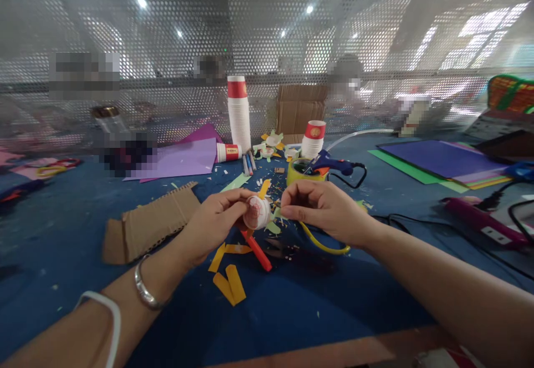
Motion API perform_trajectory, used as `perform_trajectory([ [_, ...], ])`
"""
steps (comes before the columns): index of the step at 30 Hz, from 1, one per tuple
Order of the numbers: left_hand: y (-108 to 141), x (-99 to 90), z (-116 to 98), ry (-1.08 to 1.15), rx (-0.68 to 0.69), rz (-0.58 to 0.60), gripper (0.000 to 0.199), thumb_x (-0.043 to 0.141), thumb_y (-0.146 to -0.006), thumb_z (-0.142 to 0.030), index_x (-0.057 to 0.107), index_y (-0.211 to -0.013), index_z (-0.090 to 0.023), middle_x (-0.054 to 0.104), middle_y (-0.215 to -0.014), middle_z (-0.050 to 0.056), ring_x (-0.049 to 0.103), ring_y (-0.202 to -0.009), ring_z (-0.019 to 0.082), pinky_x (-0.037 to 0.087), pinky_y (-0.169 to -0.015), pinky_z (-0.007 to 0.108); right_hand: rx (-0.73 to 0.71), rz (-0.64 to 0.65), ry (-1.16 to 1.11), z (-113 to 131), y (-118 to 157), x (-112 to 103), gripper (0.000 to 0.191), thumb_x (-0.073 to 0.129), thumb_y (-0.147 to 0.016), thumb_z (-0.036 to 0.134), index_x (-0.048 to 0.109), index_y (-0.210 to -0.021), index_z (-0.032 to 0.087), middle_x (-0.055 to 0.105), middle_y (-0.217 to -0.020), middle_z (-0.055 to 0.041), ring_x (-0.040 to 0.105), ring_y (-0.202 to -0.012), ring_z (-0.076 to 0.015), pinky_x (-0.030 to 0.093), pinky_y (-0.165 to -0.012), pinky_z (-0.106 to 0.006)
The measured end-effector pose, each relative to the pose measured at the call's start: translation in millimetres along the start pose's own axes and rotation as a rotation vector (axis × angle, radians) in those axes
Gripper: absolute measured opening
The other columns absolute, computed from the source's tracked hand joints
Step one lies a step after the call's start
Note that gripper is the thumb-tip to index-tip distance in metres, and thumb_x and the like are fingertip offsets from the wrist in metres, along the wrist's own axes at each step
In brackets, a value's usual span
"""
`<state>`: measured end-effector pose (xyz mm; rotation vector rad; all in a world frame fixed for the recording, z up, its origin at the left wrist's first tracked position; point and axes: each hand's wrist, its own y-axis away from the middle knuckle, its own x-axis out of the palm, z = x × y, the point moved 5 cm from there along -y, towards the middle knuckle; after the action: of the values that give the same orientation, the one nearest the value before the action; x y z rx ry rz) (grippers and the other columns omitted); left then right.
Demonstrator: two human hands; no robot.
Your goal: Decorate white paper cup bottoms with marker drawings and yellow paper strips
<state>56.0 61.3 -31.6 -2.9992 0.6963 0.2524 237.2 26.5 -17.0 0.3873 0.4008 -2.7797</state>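
My left hand (221, 218) pinches a small round white piece, like a cut-down paper cup (257, 212), with a red drawing on its face. A yellow-orange paper strip (264, 189) sticks up from its top edge. Just to the right, my right hand (319, 209) has thumb and forefinger pressed together on a pale green paper strip (277, 212) beside the cup piece. Whether that strip is joined to the cup cannot be made out. Below lie a red-orange marker (259, 252), dark-handled scissors (308, 257) and several loose yellow paper strips (236, 284).
A glue gun (329, 162) rests on a yellow tape roll (294, 174). Behind are a tall paper cup stack (238, 115) and a shorter one (314, 139). Cardboard (161, 218) lies left, coloured sheets (438, 157) right, with a purple power strip (484, 223) and cables.
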Motion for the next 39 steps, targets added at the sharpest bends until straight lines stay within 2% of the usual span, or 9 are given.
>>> perform_trajectory([
  [6,-0.1,2.5,-3.6,-0.086,0.046,0.010,0.016,0.058,-0.083,-0.027,0.073,-0.081,-0.022,0.063,-0.068,-0.001,0.055,-0.063,0.014,0.047,-0.063,0.023,0.002,0.025,-0.023,-2.7,-1.1,2.1,0.024,0.071,-0.084,0.039,0.060,-0.082,0.017,0.057,-0.076,0.0013,0.050,-0.068,-0.0109,0.042,-0.064,-0.025],
  [13,1.2,1.2,-3.4,-0.174,0.065,0.002,0.021,0.058,-0.084,-0.030,0.077,-0.091,-0.026,0.068,-0.072,0.000,0.059,-0.067,0.017,0.049,-0.067,0.027,0.006,0.063,0.037,-1.9,-1.2,3.7,0.019,0.067,-0.086,0.034,0.059,-0.082,0.017,0.055,-0.076,0.0017,0.047,-0.068,-0.0108,0.039,-0.063,-0.024],
  [19,1.8,1.7,-6.0,-0.195,0.070,-0.005,0.023,0.060,-0.082,-0.030,0.079,-0.094,-0.026,0.071,-0.081,0.001,0.060,-0.069,0.017,0.049,-0.065,0.026,0.017,0.067,0.019,-4.1,-1.0,4.7,0.022,0.068,-0.085,0.037,0.058,-0.081,0.017,0.054,-0.075,0.0017,0.047,-0.068,-0.0111,0.038,-0.062,-0.024],
  [25,2.8,3.4,-6.2,-0.254,0.042,0.028,0.027,0.056,-0.085,-0.030,0.077,-0.102,-0.025,0.073,-0.089,0.000,0.063,-0.074,0.018,0.050,-0.069,0.026,0.023,0.074,0.008,-7.7,-1.1,6.2,0.020,0.071,-0.083,0.033,0.059,-0.083,0.017,0.054,-0.074,0.0024,0.046,-0.066,-0.0105,0.037,-0.061,-0.024],
  [39,1.4,3.0,-5.6,-0.225,0.051,0.025,0.025,0.059,-0.083,-0.026,0.078,-0.098,-0.026,0.074,-0.088,0.000,0.063,-0.073,0.017,0.050,-0.067,0.025,0.020,0.073,-0.044,-9.3,-0.1,7.4,0.029,0.072,-0.084,0.042,0.058,-0.087,0.016,0.055,-0.077,0.0025,0.049,-0.068,-0.0102,0.039,-0.063,-0.024],
])
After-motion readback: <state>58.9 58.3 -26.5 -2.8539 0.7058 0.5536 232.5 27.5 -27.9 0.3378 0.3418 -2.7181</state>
